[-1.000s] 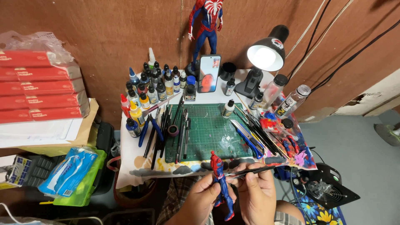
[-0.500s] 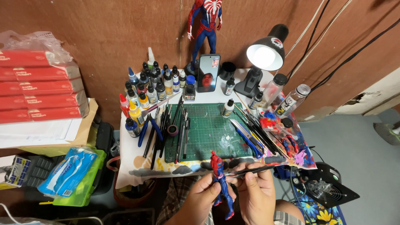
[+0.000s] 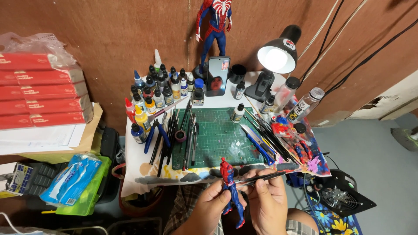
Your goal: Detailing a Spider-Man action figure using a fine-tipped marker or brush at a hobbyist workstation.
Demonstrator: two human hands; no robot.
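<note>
Left hand (image 3: 212, 209) fingers closed around red-blue figure (image 3: 229, 191). Right hand (image 3: 267, 202) fingers pinch thin dark tool (image 3: 261, 177), tip at figure, near table (image 3: 130, 174) edge.

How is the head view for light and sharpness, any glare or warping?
Head view: the lit black desk lamp blows out to white glare at its shade; the green cutting mat is evenly lit and sharp; the small red-and-blue figure in the left hand reads clearly; wide-angle bending at the edges.
</note>
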